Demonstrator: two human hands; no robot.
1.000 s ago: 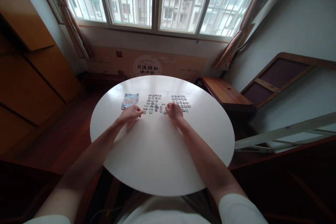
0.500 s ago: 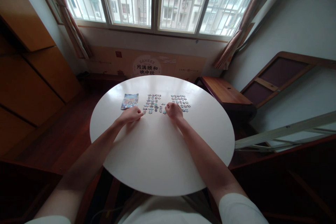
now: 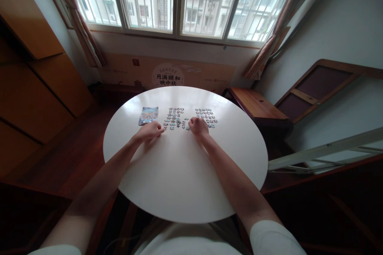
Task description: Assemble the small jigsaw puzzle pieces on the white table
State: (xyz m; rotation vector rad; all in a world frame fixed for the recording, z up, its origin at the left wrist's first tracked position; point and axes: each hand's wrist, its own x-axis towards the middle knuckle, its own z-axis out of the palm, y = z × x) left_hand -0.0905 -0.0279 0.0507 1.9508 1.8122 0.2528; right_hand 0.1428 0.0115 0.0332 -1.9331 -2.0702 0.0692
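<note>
Jigsaw puzzle pieces lie loose on the white round table [image 3: 179, 175], in a left group [image 3: 173, 117] and a right group [image 3: 206, 114]. My left hand [image 3: 150, 130] rests curled at the left group's near left corner, its fingertips beside the nearest pieces. Between the two groups, my right hand [image 3: 198, 126] is closed in a fist and covers part of the right group's near left side. Whether either hand holds a piece is hidden by the fingers. Just beyond my left hand lies a colourful picture sheet [image 3: 149, 115], mostly blue.
A wooden bench or low table [image 3: 257, 103] stands beyond the table at the right. Behind the table a printed cardboard panel [image 3: 119, 67] leans below the barred window [image 3: 149, 0]. Wooden cabinets [image 3: 44, 95] line the left side.
The view has shifted very slightly. Both hands and the puzzle pieces stay where they were.
</note>
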